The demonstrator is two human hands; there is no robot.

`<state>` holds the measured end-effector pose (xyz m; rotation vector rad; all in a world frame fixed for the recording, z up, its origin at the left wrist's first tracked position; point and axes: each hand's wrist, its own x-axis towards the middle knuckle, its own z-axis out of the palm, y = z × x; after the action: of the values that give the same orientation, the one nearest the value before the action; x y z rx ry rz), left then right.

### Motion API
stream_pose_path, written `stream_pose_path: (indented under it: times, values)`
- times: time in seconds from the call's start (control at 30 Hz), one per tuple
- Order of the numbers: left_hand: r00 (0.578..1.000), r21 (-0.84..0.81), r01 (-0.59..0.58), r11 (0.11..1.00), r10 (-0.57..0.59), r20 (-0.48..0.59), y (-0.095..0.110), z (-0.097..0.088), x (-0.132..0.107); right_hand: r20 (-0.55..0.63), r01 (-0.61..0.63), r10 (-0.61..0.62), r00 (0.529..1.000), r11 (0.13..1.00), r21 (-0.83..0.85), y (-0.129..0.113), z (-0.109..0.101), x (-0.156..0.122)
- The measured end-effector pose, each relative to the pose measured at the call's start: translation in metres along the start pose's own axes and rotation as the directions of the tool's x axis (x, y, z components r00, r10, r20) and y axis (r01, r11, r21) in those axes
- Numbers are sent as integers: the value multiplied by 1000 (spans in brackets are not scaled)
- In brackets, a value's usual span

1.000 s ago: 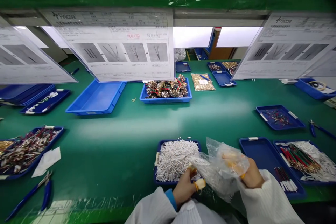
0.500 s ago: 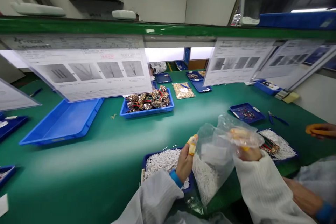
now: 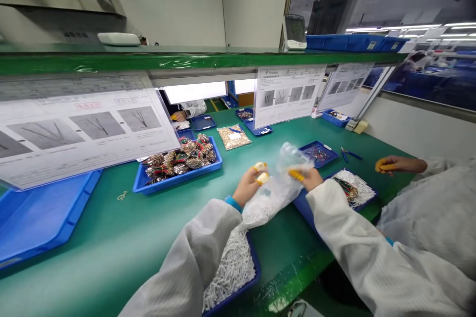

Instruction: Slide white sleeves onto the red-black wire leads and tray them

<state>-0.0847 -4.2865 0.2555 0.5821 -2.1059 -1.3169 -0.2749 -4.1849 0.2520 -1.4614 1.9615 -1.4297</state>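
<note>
Head view, from the left: one large blue tray (image 3: pixel 48 208) lies under one hanging sheet (image 3: pixel 92 124), the first of three in sight. Next comes one blue tray (image 3: pixel 178 181) heaped with metal-tipped bundles (image 3: pixel 191 151), too tangled to count. Beyond it a bag of beige pieces (image 3: pixel 232 139) lies flat, one bag with one blue tool across it. Nearer the wearer, one dark blue tray (image 3: pixel 256 265) is piled high with white sticks (image 3: pixel 232 270), far too many to number and partly hidden by the sleeve; that filling looks well advanced. The left hand (image 3: pixel 243 189), fingers bent and wearing yellow-and-white covers, is at the clear bag; I cannot tell whether it grips. This one clear bag (image 3: pixel 260 208) hangs above the table, just beyond the stick tray, with white contents showing inside, so it seems not fully emptied, nor is it set down. The right hand (image 3: pixel 311 178), blurred, is closed on its gathered upper part. Past it sit one tray of coloured bits (image 3: pixel 330 158), one pair of pliers (image 3: pixel 355 155), and one tray (image 3: pixel 372 201) holding white sticks and coloured wires. At far right is one co-worker's hand (image 3: pixel 399 164), apart from the wearer's two.
</note>
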Motion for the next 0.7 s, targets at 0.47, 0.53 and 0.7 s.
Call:
stream_pose_path:
  times: [0.47,0.53,0.7]
  values:
    - [872,626,276,729,-465,156,-152,-61,-78,-483,-245,354,801,930,275,-13,-103,76]
    - [858,678,226,699,-473,202,-158,-61,-81,-523,-269,376,765,924,271,-15,-117,85]
    - [835,743,56,667,-440,331,-158,-68,-82,-611,-292,408,679,913,285,-13,-138,99]
